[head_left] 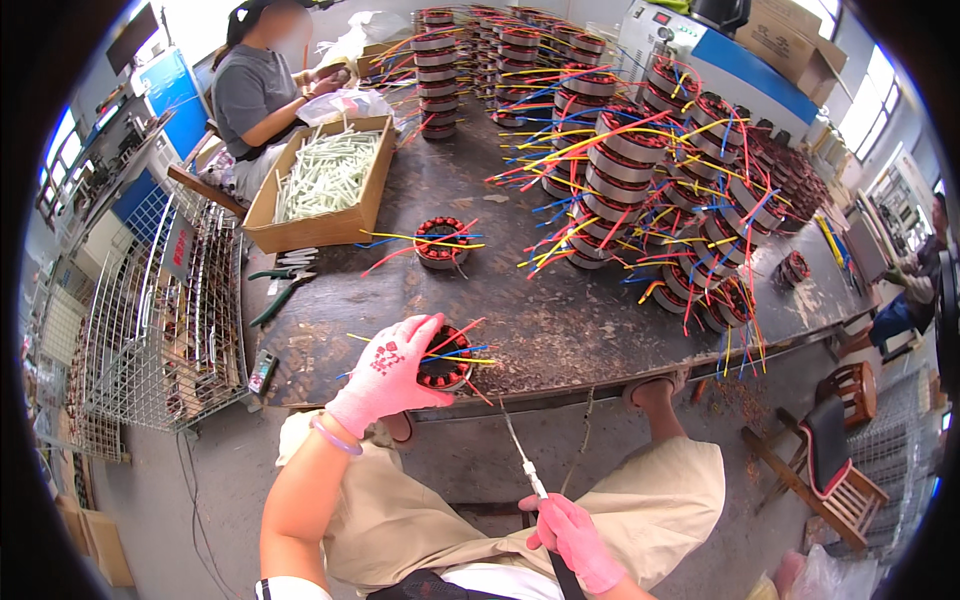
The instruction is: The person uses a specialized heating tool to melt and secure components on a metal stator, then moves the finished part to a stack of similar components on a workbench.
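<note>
My left hand (390,365), in a pink glove, curls around the left side of a motor stator (446,372) near the table's front edge. Red windings line the stator's ring, and red, yellow and blue wires stick out of it. Low in front of the table, my right hand (572,535), also gloved in pink, closes on a slim tool with a long thin metal shaft (515,435) and a pale collar. The shaft points up toward the table edge, apart from the stator. A second stator (442,244) lies farther back with its wires spread sideways.
A cardboard box (318,236) of white sleeves stands at left, with green-handled pliers (280,300) below it. Tall stacks of wired stators (622,170) fill the right and back. Another person (262,95) works at the far left. Wire racks (170,320) flank the table.
</note>
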Motion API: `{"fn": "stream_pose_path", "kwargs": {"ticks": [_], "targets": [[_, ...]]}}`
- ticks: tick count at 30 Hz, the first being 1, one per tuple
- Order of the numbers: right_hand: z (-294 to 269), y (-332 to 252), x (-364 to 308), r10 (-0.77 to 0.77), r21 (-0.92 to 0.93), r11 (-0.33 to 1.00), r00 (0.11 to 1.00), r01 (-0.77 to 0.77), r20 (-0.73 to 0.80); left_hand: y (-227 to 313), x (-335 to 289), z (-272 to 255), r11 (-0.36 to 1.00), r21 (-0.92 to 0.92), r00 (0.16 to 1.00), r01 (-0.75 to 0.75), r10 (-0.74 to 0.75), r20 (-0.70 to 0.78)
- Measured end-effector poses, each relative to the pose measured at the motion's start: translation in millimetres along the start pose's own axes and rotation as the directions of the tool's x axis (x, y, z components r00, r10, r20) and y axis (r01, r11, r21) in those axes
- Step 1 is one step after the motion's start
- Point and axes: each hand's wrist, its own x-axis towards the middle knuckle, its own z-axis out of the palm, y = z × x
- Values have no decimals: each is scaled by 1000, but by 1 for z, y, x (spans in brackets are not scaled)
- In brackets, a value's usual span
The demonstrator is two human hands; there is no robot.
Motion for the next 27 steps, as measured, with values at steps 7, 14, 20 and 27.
{"fn": "stream_pose_path", "kwargs": {"ticks": [7,14,20,27], "targets": [[0,5,6,-18,-40,999,1000,19,9,1,5,1,999,1,999,-40,40,-26],[6,1,7,18,-43,999,1000,-19,-11,1,6,1,999,0,999,-38,38,-16],[5,4,8,36,3,999,999,-36,-5,1,8,-2,998,-26,999,-50,50,5],[1,5,7,19,9,1000,1000,-19,25,4,10,-4,999,-45,999,-20,21,25]]}}
